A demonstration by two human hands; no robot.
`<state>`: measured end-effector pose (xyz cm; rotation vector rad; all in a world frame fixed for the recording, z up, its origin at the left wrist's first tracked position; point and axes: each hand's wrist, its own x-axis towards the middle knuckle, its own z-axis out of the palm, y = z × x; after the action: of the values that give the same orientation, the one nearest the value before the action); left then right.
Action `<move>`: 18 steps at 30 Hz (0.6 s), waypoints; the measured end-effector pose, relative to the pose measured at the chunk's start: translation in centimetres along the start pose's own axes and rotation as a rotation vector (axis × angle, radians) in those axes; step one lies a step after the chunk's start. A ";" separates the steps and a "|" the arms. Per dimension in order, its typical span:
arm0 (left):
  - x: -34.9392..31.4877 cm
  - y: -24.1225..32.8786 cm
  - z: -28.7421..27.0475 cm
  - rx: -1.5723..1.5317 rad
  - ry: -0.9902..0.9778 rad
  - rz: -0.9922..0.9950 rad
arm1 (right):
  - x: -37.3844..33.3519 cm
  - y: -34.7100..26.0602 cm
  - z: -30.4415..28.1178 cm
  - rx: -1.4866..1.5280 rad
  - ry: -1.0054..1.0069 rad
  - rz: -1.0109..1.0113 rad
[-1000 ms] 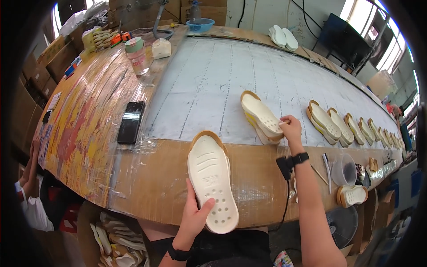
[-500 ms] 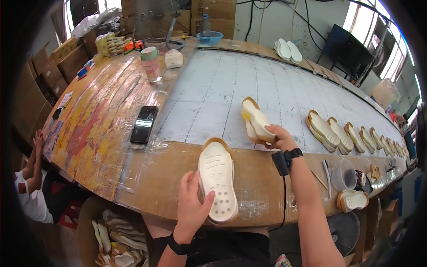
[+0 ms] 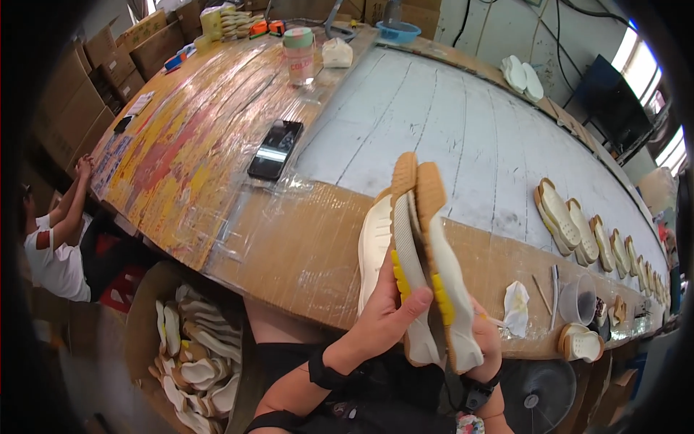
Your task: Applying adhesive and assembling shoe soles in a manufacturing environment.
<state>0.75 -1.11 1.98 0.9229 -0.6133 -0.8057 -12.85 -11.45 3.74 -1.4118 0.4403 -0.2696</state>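
Observation:
Two thick shoe soles are held tilted up side by side above the table's front edge. They are cream-white with tan undersides and yellow patches along their sides. My left hand is closed on the left sole, its thumb across the side. Round the lower part of the right sole, my right hand is closed, with most of its fingers hidden behind. A thin pale stick shows beside the right hand; I cannot tell whether it is held. Another cream sole lies behind my left hand, partly covered.
A row of similar soles runs along the right side. Near it are a crumpled white tissue, a clear plastic cup and thin sticks. A phone lies left. Below stands a box of soles. Another person sits far left.
My right hand has brought its sole from over the white sheet toward me. My left hand, earlier open on a sole, now grips one. The view has shifted to the right and down.

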 end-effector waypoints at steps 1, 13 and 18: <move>-0.3 -0.2 0.0 0.062 -0.007 0.029 | -0.5 1.3 -0.5 0.323 0.058 0.118; -1.8 -0.2 0.7 0.085 -0.002 0.026 | -1.1 1.3 2.5 0.556 0.265 0.104; -1.6 1.2 1.1 0.138 0.065 -0.071 | -1.5 1.7 2.8 0.428 0.213 0.038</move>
<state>-0.61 0.13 3.34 1.0976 -0.5880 -0.8007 -13.02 -8.06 2.53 -0.9585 0.5469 -0.4569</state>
